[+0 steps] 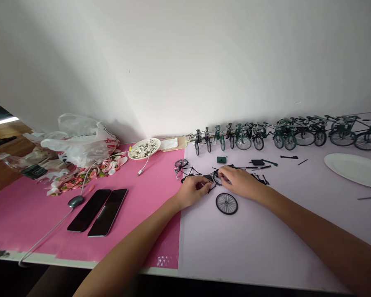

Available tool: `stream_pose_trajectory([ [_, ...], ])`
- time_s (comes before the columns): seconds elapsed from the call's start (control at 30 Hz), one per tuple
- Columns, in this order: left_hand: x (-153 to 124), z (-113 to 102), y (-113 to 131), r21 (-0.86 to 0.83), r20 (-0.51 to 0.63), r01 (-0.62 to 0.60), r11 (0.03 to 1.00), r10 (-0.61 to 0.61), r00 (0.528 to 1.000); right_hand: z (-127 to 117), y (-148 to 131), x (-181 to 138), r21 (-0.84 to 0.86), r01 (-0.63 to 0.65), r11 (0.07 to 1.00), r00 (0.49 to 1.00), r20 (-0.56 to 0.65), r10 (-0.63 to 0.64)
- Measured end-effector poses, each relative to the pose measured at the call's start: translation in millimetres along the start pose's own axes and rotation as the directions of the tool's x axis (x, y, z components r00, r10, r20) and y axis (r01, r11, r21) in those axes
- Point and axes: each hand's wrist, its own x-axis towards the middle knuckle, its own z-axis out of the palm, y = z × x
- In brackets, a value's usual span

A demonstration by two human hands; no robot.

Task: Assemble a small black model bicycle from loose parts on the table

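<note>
A partly built black model bicycle (190, 170) lies on the table, its front wheel (181, 163) to the far left. My left hand (192, 191) is closed on the rear end of its frame, fingers pinched together. Close beside it, my right hand (240, 181) pinches a small curved black bicycle part (217, 178), partly hidden by my fingers. Whether this part touches the frame I cannot tell. A loose spoked wheel (226, 203) lies flat just in front of my hands. Behind and right of my right hand are loose black parts (257, 162) and a small green piece (221, 159).
A row of finished model bicycles (304, 132) stands along the wall. At the right is a white plate (355, 169). To the left are two phones (108, 212), a cable puck (76, 201), a bowl of small pale pieces (144, 149), plastic bags (83, 142) and a bottle (21, 166).
</note>
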Motion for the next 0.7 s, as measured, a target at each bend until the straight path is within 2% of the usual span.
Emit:
stream_pose_trajectory([
  [0.7, 0.4, 0.5, 0.1, -0.018, -0.003, -0.012, 1.000, 0.012, 1.000, -3.3, -3.0, -0.8, 0.007, -0.006, 1.000, 1.000, 0.028, 0.006],
])
